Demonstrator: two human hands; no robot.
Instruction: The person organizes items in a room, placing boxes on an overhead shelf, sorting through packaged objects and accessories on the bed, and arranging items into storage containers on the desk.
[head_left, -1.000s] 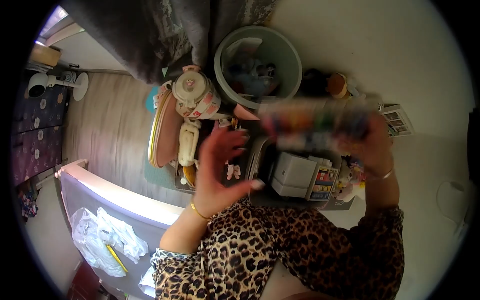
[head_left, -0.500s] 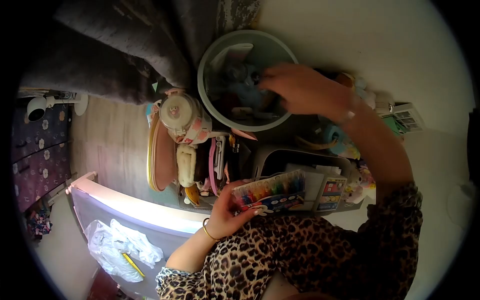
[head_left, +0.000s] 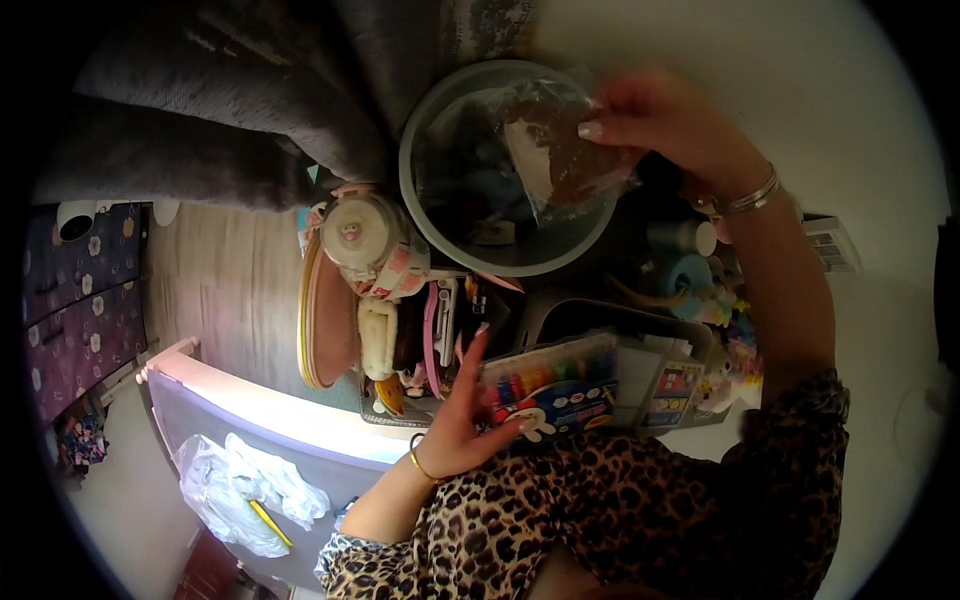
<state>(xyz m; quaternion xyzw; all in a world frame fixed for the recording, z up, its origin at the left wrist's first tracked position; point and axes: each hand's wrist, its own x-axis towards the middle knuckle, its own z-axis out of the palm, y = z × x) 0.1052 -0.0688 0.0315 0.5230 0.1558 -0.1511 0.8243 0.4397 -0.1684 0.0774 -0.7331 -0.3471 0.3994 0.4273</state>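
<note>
My left hand (head_left: 462, 425) holds a flat pack of coloured crayons (head_left: 552, 390) close to my body, its thumb across the front and one finger raised. The pack has a clear upper part and a blue lower part with a white cartoon figure. My right hand (head_left: 665, 125) pinches a clear plastic bag (head_left: 560, 150) over the right side of a round grey-green bin (head_left: 408, 175). Something flat, brown and pale shows through the plastic; its kind is unclear. Dark and bluish items lie inside the bin, partly hidden by the bag.
Left of the bin stands a white bottle (head_left: 362, 235) with a round lid. Below it a basket holds a fluffy cream item (head_left: 378, 340) and a pink-rimmed object (head_left: 432, 325). A grey box (head_left: 540, 310) holds papers. White plastic bags (head_left: 240, 490) lie at lower left.
My right hand has risen out of the bin and moved right, now with the clear plastic bag in it. My left hand keeps the crayon pack, with one finger lifted away.
</note>
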